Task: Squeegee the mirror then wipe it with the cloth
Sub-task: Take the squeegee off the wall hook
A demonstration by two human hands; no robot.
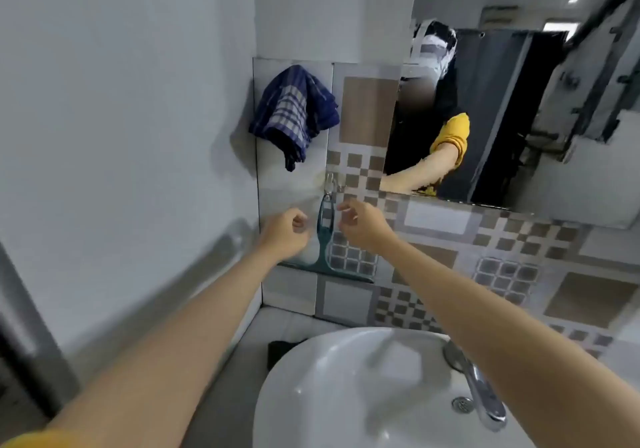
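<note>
2 empty hands, left hand (285,231) and right hand (360,225), fingers loosely curled, flank the hooked squeegee (325,236); lifting its handle straight up should free it.

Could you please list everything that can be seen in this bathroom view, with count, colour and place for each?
squeegee: one, teal, hanging from a hook on the tiled wall, between the two hands
hook: one, metallic, on the tiles above the squeegee
cloth: one, blue and white check, hanging on the wall up and left of the squeegee
mirror: one, on the wall at upper right, reflecting the person
sink: one, white, bottom centre
tap: one, chrome, at the sink's right rim
wall tiles: many, grey, white and brown patterns, below the mirror
left hand: one, fingers curled, empty, left of the squeegee handle
right hand: one, loosely open, empty, right of the handle
</note>
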